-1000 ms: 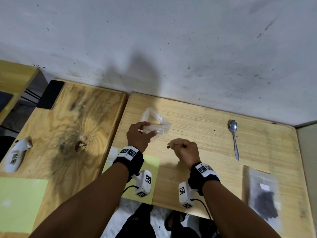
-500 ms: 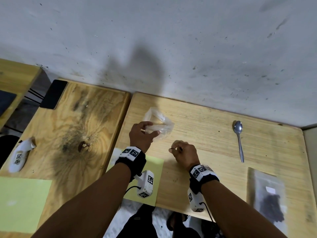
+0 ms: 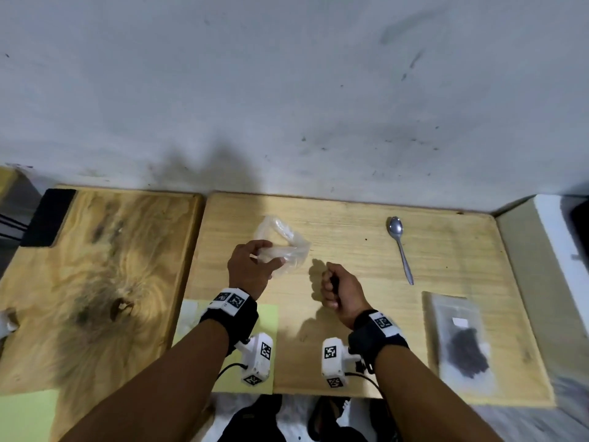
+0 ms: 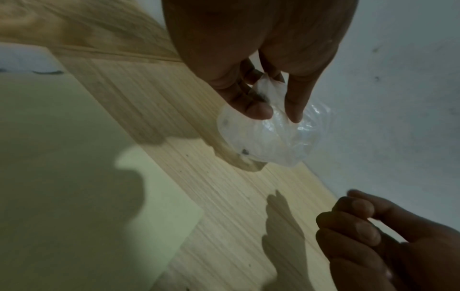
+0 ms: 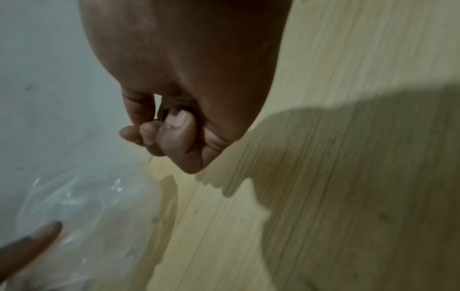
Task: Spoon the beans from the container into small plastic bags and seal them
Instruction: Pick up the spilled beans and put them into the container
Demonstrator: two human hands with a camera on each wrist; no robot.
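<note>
Left fingers (image 4: 259, 110): we pinch the rim of the bag (image 3: 280, 247) between thumb and forefingers; the bag hangs crumpled just above the table (image 3: 350, 237), a few dark specks inside.

Right fingers (image 5: 174, 128): curled tight into the palm. We cannot tell whether they hold a bean; nothing shows between them.

Left hand (image 3: 251, 269): raised over the table's near-left part, as it was a second ago.

Right hand (image 3: 341, 288): a second ago it pinched at a small dark bit on the table; half a second ago it pressed low on the wood; now it is lifted, fist turned toward the bag. We judge a stray bean was gathered and goes into the bag next.

Spoon (image 3: 400, 247): flat on the table, well right of both hands, untouched.

Beans (image 3: 467, 355): a dark heap in a flat clear packet (image 3: 459, 317) at the table's right near corner.

Status: bag nearly empty, unsealed; spooning not yet begun.
</note>
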